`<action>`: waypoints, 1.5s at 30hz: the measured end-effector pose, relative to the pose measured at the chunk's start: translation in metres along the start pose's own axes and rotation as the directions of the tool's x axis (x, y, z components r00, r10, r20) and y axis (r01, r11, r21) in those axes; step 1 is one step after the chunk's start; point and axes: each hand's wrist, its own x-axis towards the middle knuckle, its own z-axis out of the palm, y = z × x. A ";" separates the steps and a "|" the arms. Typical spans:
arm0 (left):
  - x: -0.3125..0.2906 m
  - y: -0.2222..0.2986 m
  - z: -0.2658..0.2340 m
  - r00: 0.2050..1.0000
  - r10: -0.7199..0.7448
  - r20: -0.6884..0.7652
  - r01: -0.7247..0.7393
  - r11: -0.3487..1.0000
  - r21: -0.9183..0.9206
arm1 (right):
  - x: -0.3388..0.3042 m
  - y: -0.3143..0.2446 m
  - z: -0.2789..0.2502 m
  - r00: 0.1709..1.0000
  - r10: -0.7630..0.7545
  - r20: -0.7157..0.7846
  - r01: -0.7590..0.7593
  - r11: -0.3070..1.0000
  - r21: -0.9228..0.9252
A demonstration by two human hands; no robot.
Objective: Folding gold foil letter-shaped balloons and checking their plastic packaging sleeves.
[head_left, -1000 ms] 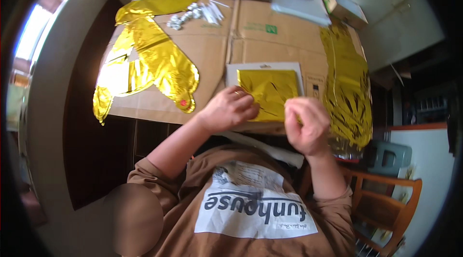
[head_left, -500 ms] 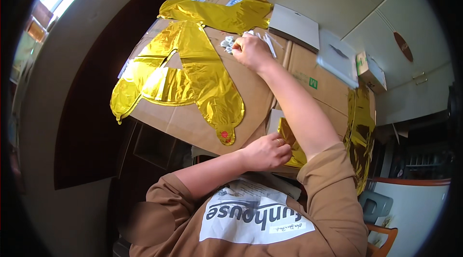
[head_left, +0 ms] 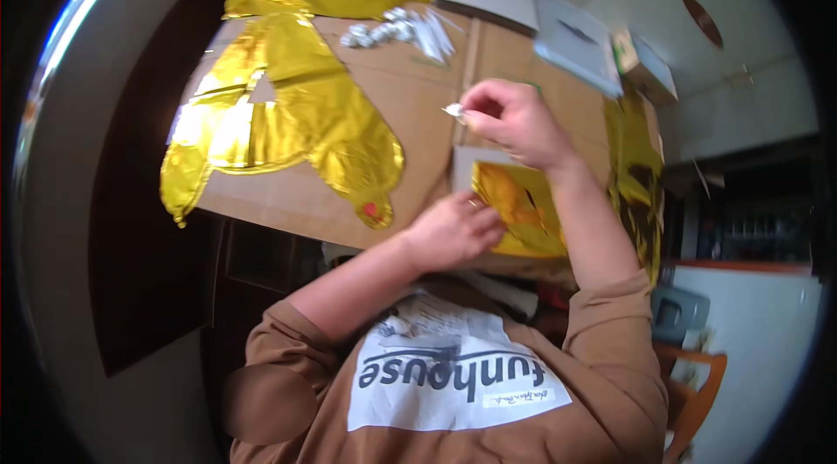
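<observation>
Operator: Here it is, I've got the small white piece [head_left: 454, 110] near one o'clock from the middle of my view, held up over the cardboard [head_left: 410, 94]. The right hand [head_left: 521, 126] has it pinched between thumb and fingertips.

Spotter: And the other hand?

Operator: Left hand [head_left: 453, 230], close in at four o'clock! Its fingers curl against the left edge of the folded gold foil [head_left: 527, 220], out at three. Gripping or only touching? I can't tell; it's blurred.

Spotter: So what step do I call?

Operator: One piece in the air, left hand at the foil: I judge it a carry.

Spotter: What does the next move call for?

Operator: A light, steady pinch, I reckon. Something this tiny could slip, and thin foil looks easy to crease.

Spotter: Further out, I see pale card [head_left: 464, 169] peeking from under the foil at two, white lumps [head_left: 397, 28] just shy of twelve, white sticks [head_left: 430, 35] right beside them.

Operator: And I've a flat gold balloon [head_left: 336, 94] at ten, a gold sheet [head_left: 635, 168] nearly at three!
</observation>
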 end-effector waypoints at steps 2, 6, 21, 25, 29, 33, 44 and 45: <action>0.002 0.000 -0.004 0.999 -0.024 -0.031 0.024 1.000 -0.009 | -0.074 -0.018 -0.029 0.997 -0.030 -0.070 0.016 0.979 -0.202; 0.006 0.000 -0.006 0.991 -0.129 -0.038 0.123 0.982 -0.142 | -0.191 -0.001 -0.035 0.990 -0.058 -0.125 0.002 0.914 -0.405; 0.010 0.001 -0.007 0.944 -0.329 -0.038 0.311 0.920 -0.237 | -0.199 0.071 0.021 0.853 -0.522 -0.017 0.283 0.490 -0.824; 0.012 0.001 -0.004 0.939 -0.342 -0.032 0.327 0.920 -0.217 | -0.178 0.114 0.008 0.869 -0.469 -0.158 0.030 0.368 -0.929; 0.012 0.002 -0.006 0.949 -0.311 -0.048 0.294 0.931 -0.218 | -0.182 0.119 0.023 0.842 -0.511 -0.172 0.028 0.360 -0.933; 0.011 0.002 -0.006 0.952 -0.302 -0.038 0.289 0.936 -0.202 | -0.199 0.096 0.030 0.807 -0.538 -0.243 -0.007 0.403 -0.915; 0.012 0.005 -0.008 0.992 -0.123 -0.004 0.121 0.985 -0.125 | -0.198 0.038 -0.029 0.826 -0.491 -0.278 0.111 0.624 -0.773; 0.015 0.008 -0.016 0.991 -0.136 0.008 0.135 0.980 -0.147 | -0.183 0.045 -0.031 0.867 -0.449 -0.217 0.103 0.587 -0.803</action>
